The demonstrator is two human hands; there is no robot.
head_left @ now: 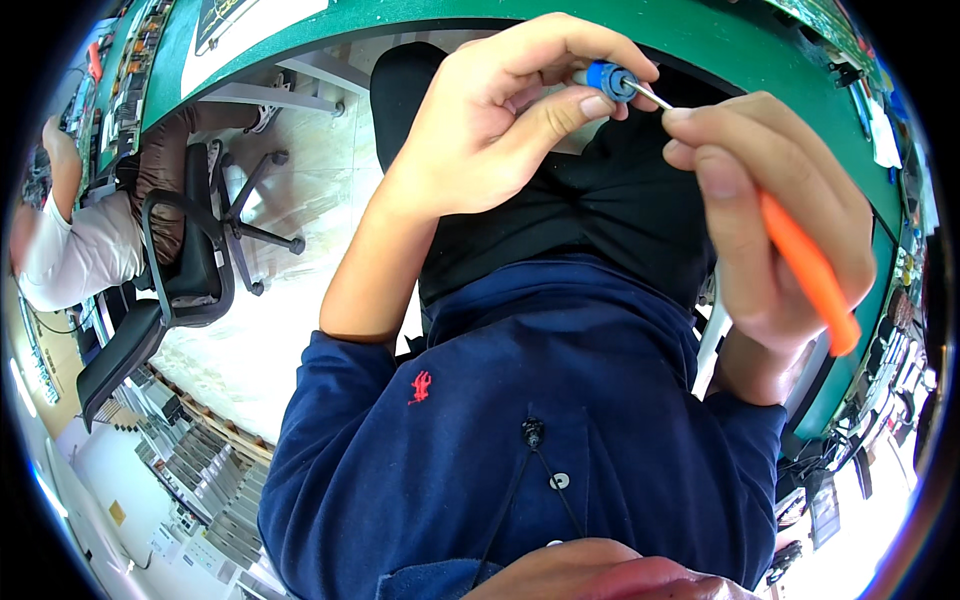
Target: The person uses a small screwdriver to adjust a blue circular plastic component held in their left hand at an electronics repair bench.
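Between the thumb and fingers of my left hand [490,120] is a small blue cylindrical part [611,80], its round end turned to the right. My right hand [790,190] is closed around a screwdriver with an orange handle [810,265], which sticks out below the palm. Its thin metal shaft [650,95] reaches left from my fingertips, and the tip meets the end face of the blue part. How far the tip goes in, I cannot tell. Both hands are raised above my lap, near the table's edge.
A green-topped table [440,18] curves along the far side and down the right. At the left, another person in a white top [85,255] sits on a black chair [195,240] by a bench with parts. Cables and devices crowd the right rim.
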